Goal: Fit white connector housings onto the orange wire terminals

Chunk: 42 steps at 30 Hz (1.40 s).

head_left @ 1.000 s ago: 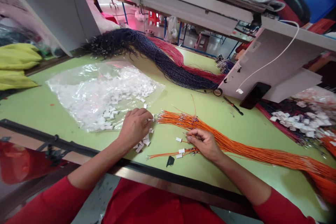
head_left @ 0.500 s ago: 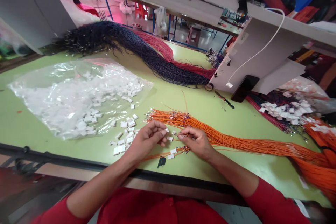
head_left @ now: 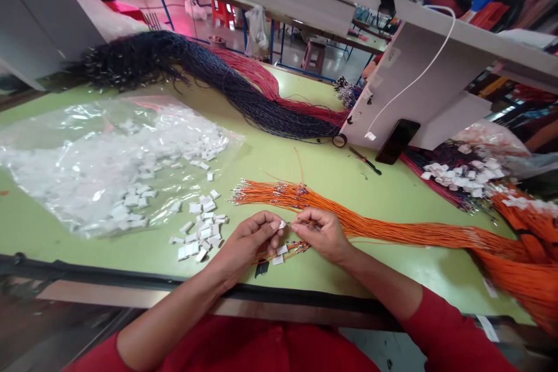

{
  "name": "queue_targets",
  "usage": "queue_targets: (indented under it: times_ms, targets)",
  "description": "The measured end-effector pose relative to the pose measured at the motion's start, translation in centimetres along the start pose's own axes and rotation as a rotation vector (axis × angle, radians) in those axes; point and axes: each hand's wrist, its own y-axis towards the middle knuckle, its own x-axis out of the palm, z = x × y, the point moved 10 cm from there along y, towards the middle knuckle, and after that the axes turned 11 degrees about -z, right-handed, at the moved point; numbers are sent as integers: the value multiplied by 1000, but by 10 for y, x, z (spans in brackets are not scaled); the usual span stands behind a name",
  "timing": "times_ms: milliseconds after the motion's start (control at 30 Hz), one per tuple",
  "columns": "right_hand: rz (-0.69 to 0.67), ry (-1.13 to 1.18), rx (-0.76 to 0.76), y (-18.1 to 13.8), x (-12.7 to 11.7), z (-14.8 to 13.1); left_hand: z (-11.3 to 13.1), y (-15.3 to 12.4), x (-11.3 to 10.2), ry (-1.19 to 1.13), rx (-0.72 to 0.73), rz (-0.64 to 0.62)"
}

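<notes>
My left hand (head_left: 260, 235) pinches a small white plastic connector housing (head_left: 282, 224) between thumb and fingers. Facing it, my right hand (head_left: 321, 233) is closed in a pinch on a thin orange wire, whose tip meets the housing; the exact fit is too small to make out. Behind both hands lies a long bundle of orange wires (head_left: 383, 228) with metal terminals at its left end. Just below my fingers, a few orange wires carry white housings (head_left: 279, 258) beside a small black piece (head_left: 261, 269). Loose white housings (head_left: 204, 232) are heaped left of my left hand.
A clear plastic bag (head_left: 100, 157) of white housings spreads over the left of the green table. Dark blue wires (head_left: 244, 84) and red wires (head_left: 261, 72) lie along the back. A craft knife (head_left: 365, 161), a tape roll (head_left: 339, 140) and a phone (head_left: 397, 141) are near the upright panel.
My hands have come together, bringing the white housing against the wire tip held in my right hand. The whole view has shifted slightly.
</notes>
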Motion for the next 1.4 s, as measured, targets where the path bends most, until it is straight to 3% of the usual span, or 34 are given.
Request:
queue_targets:
  times_ms: [233,433,767,933,1100,1267,1400]
  targets:
    - [0,-74,-26,-1,1,-6,1,0,0,61,-6,11]
    - [-47,-305,-179,-6,8,-25,0,-1,-4,192,32,78]
    - [-128,-185,-63,-6,10,-17,4,-2,1,323,71,77]
    - [13,-5,33,2,-21,-8,23,-12,4,794,160,70]
    - [-31,-175,150,5,-22,7,29,-14,17,1061,209,-42]
    - [-43,-461,108,3,-13,0,36,-8,17,1164,194,15]
    - [-96,-279,82,1,-3,-1,42,-7,13,1099,259,98]
